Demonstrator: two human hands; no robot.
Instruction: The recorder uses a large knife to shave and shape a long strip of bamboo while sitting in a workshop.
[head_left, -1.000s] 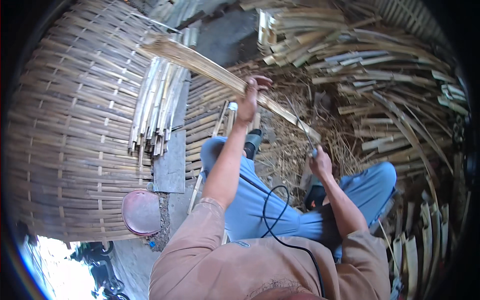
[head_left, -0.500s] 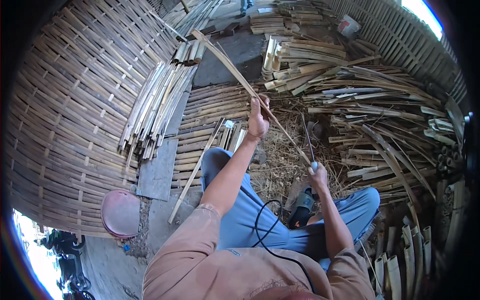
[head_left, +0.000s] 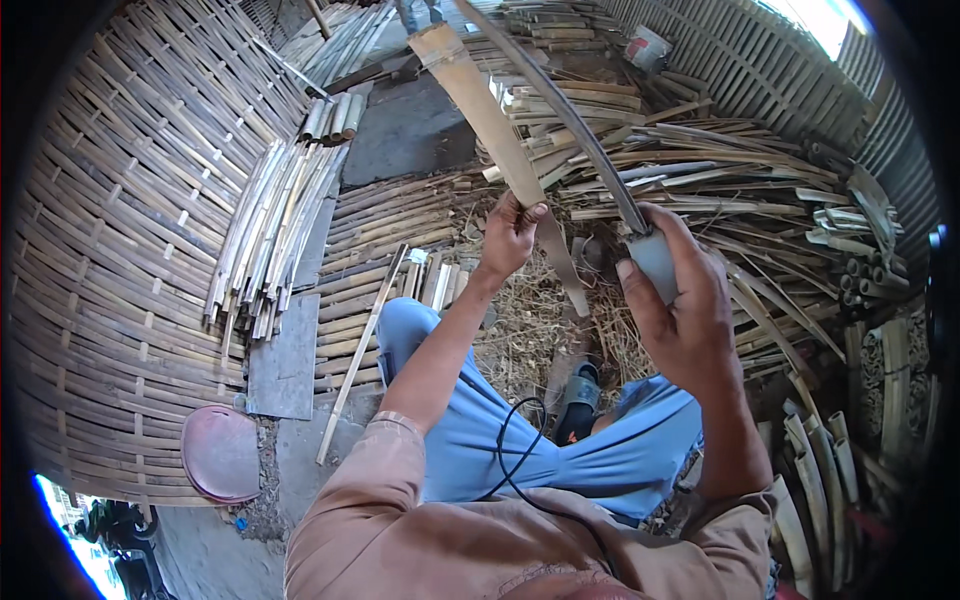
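Observation:
My left hand (head_left: 513,238) is wrapped round a split bamboo strip (head_left: 478,108), gripping it below its middle. The strip's broad pale face shows, its wide end pointing away from me and its narrower end hanging over the shavings. In my right hand (head_left: 690,300) is a machete (head_left: 572,125) with a long, dark, slightly curved blade and a grey handle (head_left: 654,262). My fingers close round that handle. The blade is raised, slanting up and away to the left, apart from the strip. Beneath both hands lie dry bamboo shavings (head_left: 525,345) between my legs.
Piles of split bamboo (head_left: 680,200) fill the right side. A bundle of slats (head_left: 275,230) leans by a large woven bamboo panel (head_left: 120,250) on the left. A round pinkish seat (head_left: 220,455) lies near it. A white bucket (head_left: 647,47) stands far right. Someone's legs (head_left: 418,12) show far off.
My right hand has lifted the machete up and closer to the camera, away from the strip's lower end. The strip has turned, now showing its broad face.

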